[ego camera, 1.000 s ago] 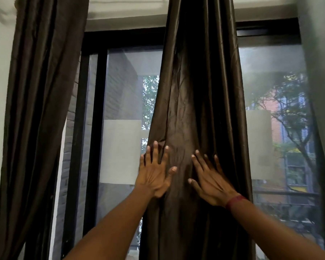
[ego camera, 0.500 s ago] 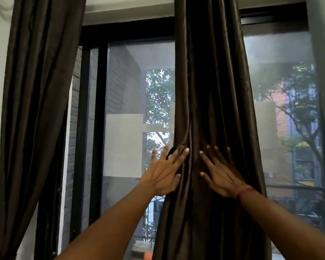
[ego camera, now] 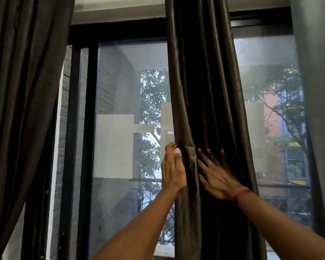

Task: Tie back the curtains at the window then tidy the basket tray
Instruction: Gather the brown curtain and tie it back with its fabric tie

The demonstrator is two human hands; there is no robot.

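Note:
A dark brown curtain panel [ego camera: 204, 91] hangs gathered in folds down the middle of the window [ego camera: 120, 109]. My left hand [ego camera: 172, 167] grips the panel's left edge, fingers curled behind the fabric and thumb on the front. My right hand [ego camera: 217, 171] lies flat on the folds just to the right, fingers spread and straight. A red band circles my right wrist. A second dark curtain [ego camera: 24, 109] hangs at the far left. No basket tray is in view.
Black window frame bars [ego camera: 88, 128] stand left of the middle panel. A grey curtain or wall edge [ego camera: 317, 91] runs down the far right. Trees and brick buildings show through the glass.
My left hand went from lying flat on the curtain to curling round its left edge. The panel has bunched narrower and shifted right, uncovering more glass. My right hand stayed flat on the folds.

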